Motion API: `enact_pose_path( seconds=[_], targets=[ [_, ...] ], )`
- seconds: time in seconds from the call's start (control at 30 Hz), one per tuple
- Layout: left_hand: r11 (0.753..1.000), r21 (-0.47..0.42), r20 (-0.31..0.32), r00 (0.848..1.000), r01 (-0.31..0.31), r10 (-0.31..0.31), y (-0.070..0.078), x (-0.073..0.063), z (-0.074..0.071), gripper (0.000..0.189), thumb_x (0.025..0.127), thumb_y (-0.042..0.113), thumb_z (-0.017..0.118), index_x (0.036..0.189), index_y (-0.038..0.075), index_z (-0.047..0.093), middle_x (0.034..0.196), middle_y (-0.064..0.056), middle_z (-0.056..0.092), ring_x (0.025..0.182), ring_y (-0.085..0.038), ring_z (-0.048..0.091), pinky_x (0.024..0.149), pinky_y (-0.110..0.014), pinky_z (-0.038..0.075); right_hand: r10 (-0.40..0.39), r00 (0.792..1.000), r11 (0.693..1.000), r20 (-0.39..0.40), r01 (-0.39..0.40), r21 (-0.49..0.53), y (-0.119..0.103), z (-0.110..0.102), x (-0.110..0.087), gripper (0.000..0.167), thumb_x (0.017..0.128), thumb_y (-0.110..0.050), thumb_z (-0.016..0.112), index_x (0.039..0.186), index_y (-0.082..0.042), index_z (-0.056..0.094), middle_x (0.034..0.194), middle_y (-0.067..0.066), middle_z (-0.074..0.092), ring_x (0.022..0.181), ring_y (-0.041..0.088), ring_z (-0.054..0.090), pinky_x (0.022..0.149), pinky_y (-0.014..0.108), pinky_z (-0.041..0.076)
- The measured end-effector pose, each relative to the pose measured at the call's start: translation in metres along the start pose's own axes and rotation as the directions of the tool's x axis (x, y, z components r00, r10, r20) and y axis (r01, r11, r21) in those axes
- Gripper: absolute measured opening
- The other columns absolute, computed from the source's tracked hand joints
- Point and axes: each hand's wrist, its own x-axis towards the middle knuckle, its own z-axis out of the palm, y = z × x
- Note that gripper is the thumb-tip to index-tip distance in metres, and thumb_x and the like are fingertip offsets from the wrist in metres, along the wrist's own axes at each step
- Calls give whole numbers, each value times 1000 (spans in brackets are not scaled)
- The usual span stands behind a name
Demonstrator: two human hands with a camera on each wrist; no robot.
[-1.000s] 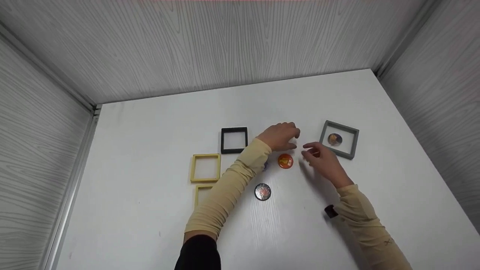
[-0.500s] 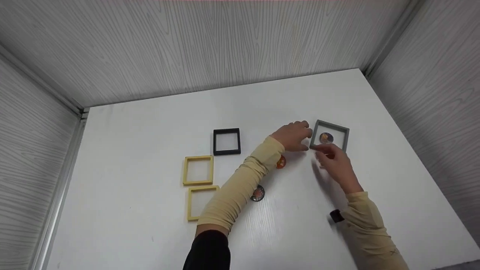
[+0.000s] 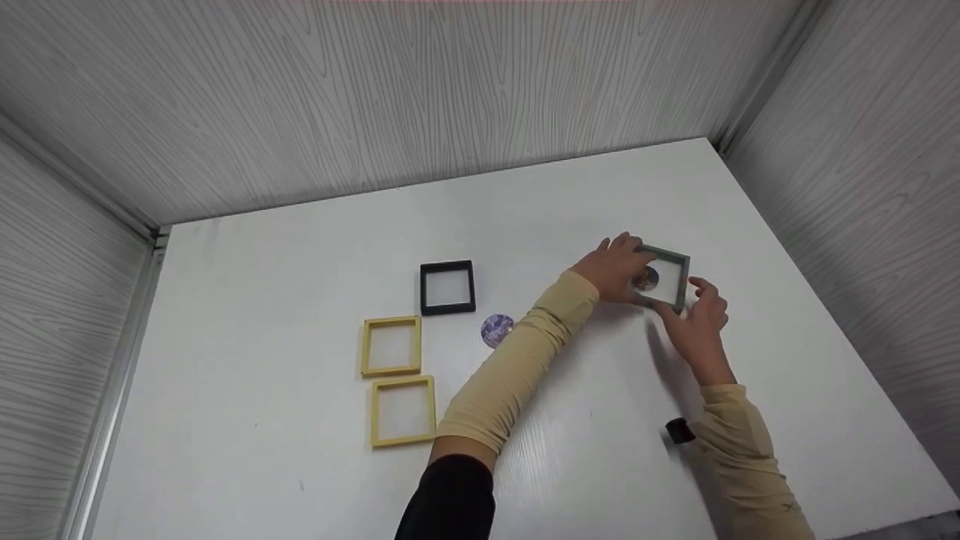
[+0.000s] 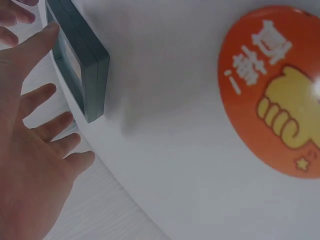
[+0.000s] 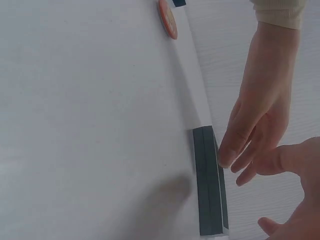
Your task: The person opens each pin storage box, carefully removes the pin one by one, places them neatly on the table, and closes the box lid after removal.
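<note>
A square grey frame with a clear middle lies at the right of the white table, with a dark round badge in its window. My left hand reaches over the frame's left side. In the left wrist view its thumb touches the frame's edge, while the other fingers are spread. My right hand is at the near right corner, thumb and fingers parted. Whether it touches the frame I cannot tell. An orange badge with a yellow fist lies nearby, hidden by the left arm in the head view.
Left of the hands lie a black frame and two yellow frames. A purple round badge lies beside the left sleeve. Grey wood-grain walls border the table.
Both hands have moved right to the grey frame; the left now reaches over its left side. The left arm now covers the orange badge and the dark-rimmed badge; the purple badge shows.
</note>
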Motion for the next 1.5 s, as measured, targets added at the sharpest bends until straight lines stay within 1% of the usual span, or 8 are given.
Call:
enact_pose_path(
  seconds=[0.17,0.37,0.73,0.9,1.03,1.2,1.33,1.5],
  targets=[
    [1000,-23,35,999,15,-14,8,9,3,92,94,65,69,167,24,31,174,-10,29,166,-29,20,135,-43,23,98,991,993,90,-103,50,7,-1,3,87,105,-36,56,166,-6,1,169,33,18,152,51,16,122,62,26],
    [999,0,98,994,48,-48,13,15,5,91,99,59,65,171,27,18,178,-9,19,167,-27,15,136,-40,20,126,981,986,150,-141,93,8,-3,4,89,107,-39,53,166,-11,-7,176,26,13,161,49,13,130,60,24],
    [999,12,93,995,42,-43,12,14,3,93,98,62,64,170,25,19,176,-12,25,165,-27,23,136,-35,20,95,983,988,156,-113,109,12,-4,5,82,109,-31,50,166,-7,-3,177,20,16,163,44,20,133,55,20],
    [997,72,100,994,38,-45,15,12,0,98,94,66,68,170,27,19,169,-8,37,157,-24,35,133,-34,26,78,983,990,169,-95,101,12,-6,4,82,109,-33,52,166,-5,-1,177,19,16,164,43,15,134,54,18],
    [995,92,118,992,29,-39,15,8,-4,105,90,68,71,170,29,16,168,-5,40,153,-22,38,131,-35,31,67,980,993,186,-83,83,10,-6,3,79,108,-26,49,166,-2,-1,177,19,15,165,44,11,135,55,15],
    [995,93,146,988,29,-42,12,3,-7,111,86,59,81,171,31,13,168,-2,41,153,-21,38,131,-36,31,59,979,993,197,-79,91,10,-6,3,78,106,-21,48,167,-2,2,177,19,15,165,44,6,135,56,12],
    [998,66,141,990,12,-21,8,-2,-9,108,87,46,83,170,28,17,161,-4,46,149,-22,44,131,-37,32,28,979,994,200,-49,102,12,-6,3,77,106,-20,49,166,0,5,176,21,17,164,43,10,135,54,13],
    [999,-31,132,991,26,-22,3,-6,-7,104,86,42,84,168,25,22,155,-6,48,140,-23,51,118,-33,46,-46,978,990,202,18,137,16,-4,2,75,108,-20,53,165,4,11,174,27,22,164,42,20,135,53,16]
  ],
)
